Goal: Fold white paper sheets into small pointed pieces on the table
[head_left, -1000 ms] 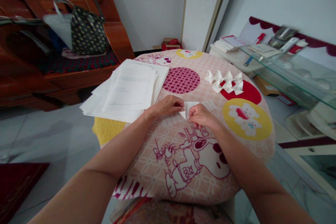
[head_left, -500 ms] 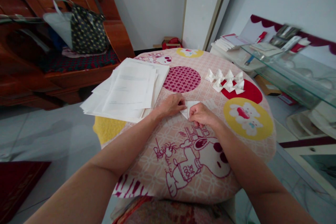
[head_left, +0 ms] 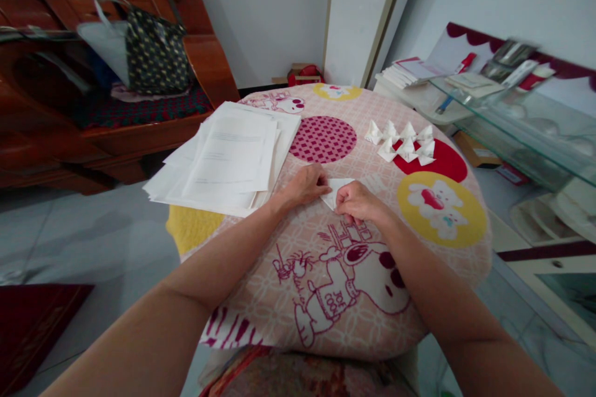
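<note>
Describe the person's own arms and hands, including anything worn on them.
The left hand and right hand are ungloved, with five-fingered human shapes. Both forearms are sleeveless, without visible watches or bracelets. Rings are too small to rule out.

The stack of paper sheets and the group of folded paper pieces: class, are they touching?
Apart. The head view shows it: patterned tablecloth lies in plain sight between the stack and the folded pieces.
</note>
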A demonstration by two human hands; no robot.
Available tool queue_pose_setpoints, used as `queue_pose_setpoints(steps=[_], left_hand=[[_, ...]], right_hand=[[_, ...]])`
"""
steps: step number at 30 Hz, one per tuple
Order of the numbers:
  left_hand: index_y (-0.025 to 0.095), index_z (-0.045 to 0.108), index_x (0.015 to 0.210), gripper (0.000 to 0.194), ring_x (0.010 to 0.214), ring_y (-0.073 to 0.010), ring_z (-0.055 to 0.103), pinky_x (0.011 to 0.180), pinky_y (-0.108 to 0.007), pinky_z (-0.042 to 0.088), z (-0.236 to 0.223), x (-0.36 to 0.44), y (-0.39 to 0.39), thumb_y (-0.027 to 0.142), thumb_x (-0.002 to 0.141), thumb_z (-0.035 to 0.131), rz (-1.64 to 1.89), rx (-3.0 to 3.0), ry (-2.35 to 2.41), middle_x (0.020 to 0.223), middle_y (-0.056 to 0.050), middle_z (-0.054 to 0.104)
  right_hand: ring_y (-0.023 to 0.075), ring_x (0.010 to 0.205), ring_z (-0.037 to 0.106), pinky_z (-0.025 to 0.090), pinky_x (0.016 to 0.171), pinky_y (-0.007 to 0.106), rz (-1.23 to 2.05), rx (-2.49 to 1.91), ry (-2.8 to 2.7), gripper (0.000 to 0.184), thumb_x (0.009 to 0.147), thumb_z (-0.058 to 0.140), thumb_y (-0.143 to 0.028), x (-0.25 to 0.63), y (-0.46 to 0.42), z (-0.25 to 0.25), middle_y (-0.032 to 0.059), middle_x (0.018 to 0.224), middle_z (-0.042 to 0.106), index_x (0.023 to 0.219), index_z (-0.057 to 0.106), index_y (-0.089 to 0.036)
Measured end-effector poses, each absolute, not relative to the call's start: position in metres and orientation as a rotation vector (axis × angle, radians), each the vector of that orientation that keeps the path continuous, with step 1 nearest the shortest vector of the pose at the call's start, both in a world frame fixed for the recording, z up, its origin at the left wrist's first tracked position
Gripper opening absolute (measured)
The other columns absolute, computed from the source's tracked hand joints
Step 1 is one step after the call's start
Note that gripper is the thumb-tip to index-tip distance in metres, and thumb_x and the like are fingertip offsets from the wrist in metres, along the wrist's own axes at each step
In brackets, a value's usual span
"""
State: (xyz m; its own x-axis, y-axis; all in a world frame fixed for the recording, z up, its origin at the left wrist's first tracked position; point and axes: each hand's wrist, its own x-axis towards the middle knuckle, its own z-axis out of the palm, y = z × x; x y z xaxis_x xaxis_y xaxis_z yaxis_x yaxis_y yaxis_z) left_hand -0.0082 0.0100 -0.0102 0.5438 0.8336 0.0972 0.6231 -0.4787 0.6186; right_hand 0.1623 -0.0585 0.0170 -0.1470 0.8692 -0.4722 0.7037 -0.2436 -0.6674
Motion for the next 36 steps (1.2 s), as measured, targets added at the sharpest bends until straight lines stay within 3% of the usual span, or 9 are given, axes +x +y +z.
queue_pose_setpoints(steps=[19,23,27,31,36], left_hand=[[0.015,0.067,0.063,0.011,0.061,-0.0115,0.051,0.060,-0.026,0.037,-0.010,-0.005,0.012,0.015,0.071,0.074,0.531,2.183,1.191,0.064,0.001,0.061],[0.015,0.067,0.061,0.011,0.059,-0.0108,0.050,0.059,-0.025,0.036,-0.009,-0.004,0.011,0.013,0.070,0.073,0.543,2.189,1.188,0.061,0.001,0.060],[0.014,0.067,0.060,0.012,0.056,-0.0103,0.048,0.059,-0.025,0.036,-0.008,-0.004,0.010,0.012,0.071,0.070,0.519,2.213,1.191,0.058,0.002,0.059],[0.014,0.067,0.060,0.011,0.057,-0.0108,0.050,0.060,-0.026,0.037,-0.006,-0.004,0.010,0.013,0.070,0.070,0.509,2.209,1.197,0.060,0.001,0.060],[0.014,0.067,0.065,0.007,0.062,-0.0120,0.053,0.063,-0.026,0.040,-0.010,-0.004,0.010,0.014,0.071,0.071,0.518,2.210,1.202,0.067,0.000,0.061]], right_hand=[[0.0089,0.030,0.046,0.031,0.036,0.019,1.272,-1.902,-1.837,0.016,0.076,0.062,-0.004,0.165,-0.060,0.014,-0.0037,0.040,0.056,0.066,0.060,-0.017],[0.0096,0.037,0.051,0.034,0.040,0.019,1.244,-1.734,-1.895,0.012,0.078,0.062,-0.006,0.171,-0.061,0.017,-0.0034,0.045,0.057,0.078,0.071,-0.014],[0.0111,0.048,0.057,0.040,0.049,0.021,1.090,-1.599,-2.023,0.027,0.081,0.062,-0.008,0.179,-0.059,0.017,-0.0014,0.054,0.063,0.100,0.080,-0.014],[0.0144,0.063,0.064,0.043,0.058,0.023,0.855,-1.558,-2.217,0.032,0.082,0.061,-0.007,0.181,-0.058,0.016,0.0022,0.064,0.071,0.102,0.084,-0.017],[0.0162,0.069,0.066,0.045,0.061,0.024,0.802,-1.550,-2.273,0.033,0.083,0.060,-0.008,0.181,-0.058,0.014,0.0040,0.071,0.075,0.102,0.084,-0.018]])
